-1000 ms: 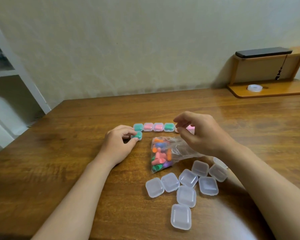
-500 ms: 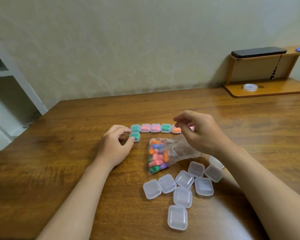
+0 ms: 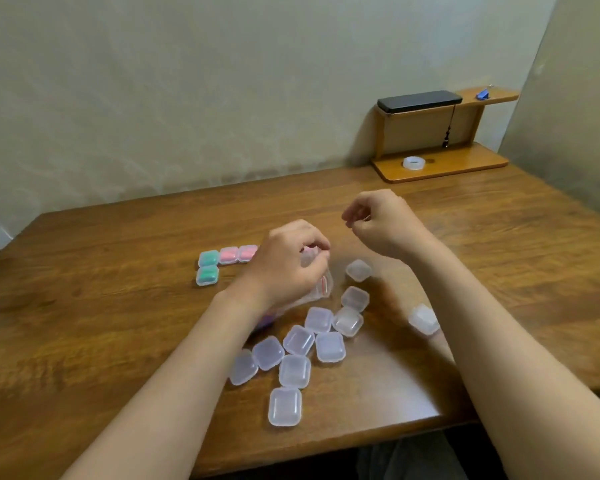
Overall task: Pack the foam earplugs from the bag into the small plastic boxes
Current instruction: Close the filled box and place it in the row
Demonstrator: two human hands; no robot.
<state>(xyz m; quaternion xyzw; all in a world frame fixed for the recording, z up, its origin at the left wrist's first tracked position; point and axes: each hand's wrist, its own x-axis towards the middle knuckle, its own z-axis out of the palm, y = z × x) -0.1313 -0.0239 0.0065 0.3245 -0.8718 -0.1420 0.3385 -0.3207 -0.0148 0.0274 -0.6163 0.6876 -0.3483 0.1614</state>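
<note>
**A:** Nearest us, low in the middle of the frame, the empty boxes [image 3: 284,407] lie in a loose cluster on the desk [image 3: 84,341].

**B:** Just above them our left hand [image 3: 284,265] grips the bag [image 3: 321,284] near its mouth, fingers curled round the clear plastic. The earplugs [image 3: 265,320] are mostly hidden under our forearm, and only a purple patch shows.

**A:** And our right hand [image 3: 385,223]?

**B:** It is raised right of centre, apart from the bag, fingers curled toward the thumb. We cannot tell whether they pinch anything.

**A:** So we judge we are between boxes, going back to the bag for more.

**B:** Agreed. Left of our hands the filled boxes [image 3: 208,258] sit together, green and pink. Next we need the bag's mouth held open, earplugs drawn out, and an empty box opened to take them.

**A:** At the far upper right, the wooden shelf [image 3: 444,168] and its tape roll [image 3: 413,163] play no part.
</note>
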